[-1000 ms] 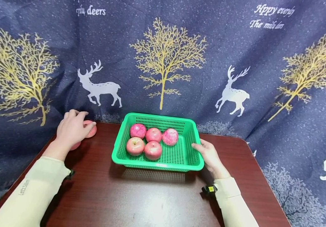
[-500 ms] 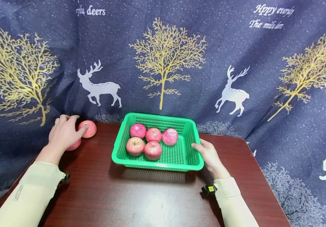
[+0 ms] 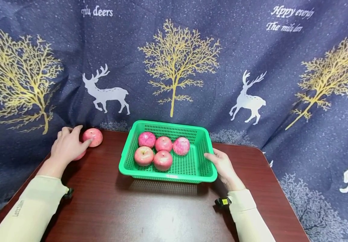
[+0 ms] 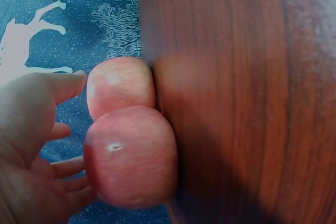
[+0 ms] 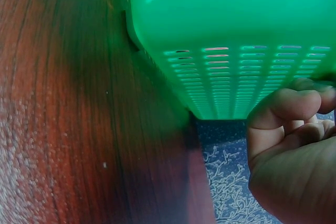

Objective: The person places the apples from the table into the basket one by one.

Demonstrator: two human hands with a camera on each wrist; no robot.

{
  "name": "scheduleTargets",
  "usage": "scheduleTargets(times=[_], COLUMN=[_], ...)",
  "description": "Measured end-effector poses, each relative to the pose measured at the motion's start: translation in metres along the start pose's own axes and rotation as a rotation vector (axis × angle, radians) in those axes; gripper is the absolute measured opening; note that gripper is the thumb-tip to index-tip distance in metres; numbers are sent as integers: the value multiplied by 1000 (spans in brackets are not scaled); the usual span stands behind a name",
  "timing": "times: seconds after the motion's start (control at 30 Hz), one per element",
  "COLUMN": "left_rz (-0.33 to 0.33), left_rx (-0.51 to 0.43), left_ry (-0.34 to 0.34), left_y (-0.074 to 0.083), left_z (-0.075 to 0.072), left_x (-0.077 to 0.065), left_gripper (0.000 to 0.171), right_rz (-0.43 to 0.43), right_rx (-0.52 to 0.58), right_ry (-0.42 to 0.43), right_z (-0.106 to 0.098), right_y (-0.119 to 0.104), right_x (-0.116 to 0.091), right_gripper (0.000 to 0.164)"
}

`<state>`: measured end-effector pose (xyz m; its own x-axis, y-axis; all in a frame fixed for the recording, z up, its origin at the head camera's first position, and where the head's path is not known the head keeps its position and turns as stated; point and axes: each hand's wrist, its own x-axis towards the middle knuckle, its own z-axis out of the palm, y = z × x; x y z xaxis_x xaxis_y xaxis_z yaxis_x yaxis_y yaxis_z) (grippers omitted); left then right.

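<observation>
At the table's back left, my left hand (image 3: 66,144) hovers over two red apples, fingers spread. The nearer apple (image 3: 80,155) is partly hidden beneath it; the farther apple (image 3: 92,137) sits by the thumb tip. In the left wrist view, the near apple (image 4: 131,156) touches the far apple (image 4: 121,85), and the fingers reach around their side without a visible grip. My right hand (image 3: 224,166) holds the right rim of a green plastic basket (image 3: 174,177), thumb over the edge. Inside, several apples (image 3: 163,160) lie grouped toward the left and middle.
The dark red-brown wooden table (image 3: 125,208) carries everything. A dark blue cloth (image 3: 192,101) printed with deer and trees hangs right behind it and along its sides. The basket stands near the back edge.
My left hand has moved left and toward me, off the farther apple and onto the nearer one. The right hand and basket have stayed in place.
</observation>
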<state>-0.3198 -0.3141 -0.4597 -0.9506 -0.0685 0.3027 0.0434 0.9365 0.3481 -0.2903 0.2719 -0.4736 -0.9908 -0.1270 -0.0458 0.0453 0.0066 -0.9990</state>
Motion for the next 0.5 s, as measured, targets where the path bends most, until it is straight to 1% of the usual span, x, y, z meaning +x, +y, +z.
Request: scheduleTargets(times=[0.23,0.5], left_rz=[6,-2], left_rx=[-7,-1], left_ry=[-18,-66], left_y=[-3,-7], left_z=[6,13], left_x=[-4,-6], left_gripper=[75,77], right_rz=[0,-6], right_rx=[-4,11], right_ry=[4,9], right_z=[0,1], right_y=[-1,0], right_x=[0,0], right_gripper=[52,50])
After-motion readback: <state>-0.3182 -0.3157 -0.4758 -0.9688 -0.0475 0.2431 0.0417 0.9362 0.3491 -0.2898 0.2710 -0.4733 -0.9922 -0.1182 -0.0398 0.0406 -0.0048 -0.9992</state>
